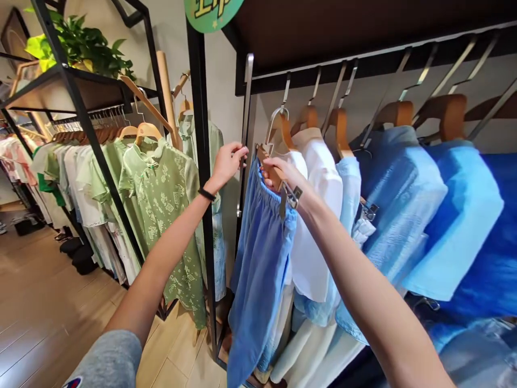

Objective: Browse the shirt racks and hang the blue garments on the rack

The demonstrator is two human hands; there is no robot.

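Note:
My right hand (280, 172) is closed around a wooden clip hanger (275, 171). From its metal clips hangs a blue garment with a gathered elastic waist (262, 258), a skirt or wide trousers. A white, hook-shaped loop (270, 121) rises above this hanger, in front of another wooden hanger (287, 129) on the rail. My left hand (230, 160), with a black band at the wrist, is raised beside a thin upright metal bar (245, 124). Its fingers are loosely bent and apart, and whether they touch the bar is unclear.
White and blue shirts (319, 215) hang close together on the rail (363, 56) to the right. A black rack post (202, 134) stands between my arms. Green clothes (161, 188) hang at left, below a shelf with a leafy plant (89, 46).

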